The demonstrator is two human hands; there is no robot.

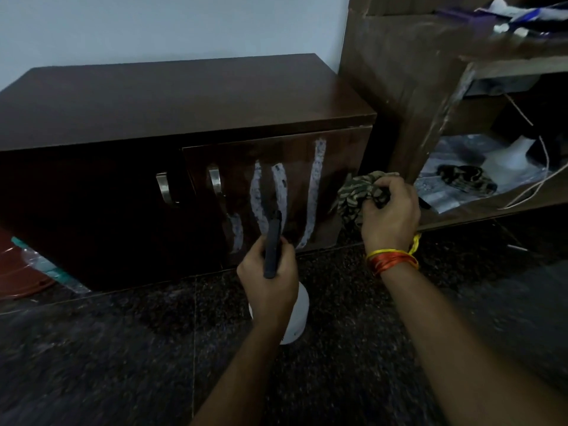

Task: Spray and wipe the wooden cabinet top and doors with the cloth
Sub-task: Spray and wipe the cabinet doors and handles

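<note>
A low dark wooden cabinet (172,99) stands against the wall, with two doors and metal handles (215,181). White foam streaks (313,192) run down the right door (338,155). My left hand (270,281) grips a spray bottle (295,315) with a white body and a dark nozzle head, aimed at the right door. My right hand (390,216) holds a bunched camouflage-patterned cloth (359,192) close to the door's lower right corner. Red and yellow threads circle my right wrist.
A taller wooden shelf unit (408,96) stands right of the cabinet, with papers, a white object (510,155), another patterned cloth (464,176) and loose wires inside. A plastic bottle (46,265) lies on the dark speckled floor (123,348) at the left.
</note>
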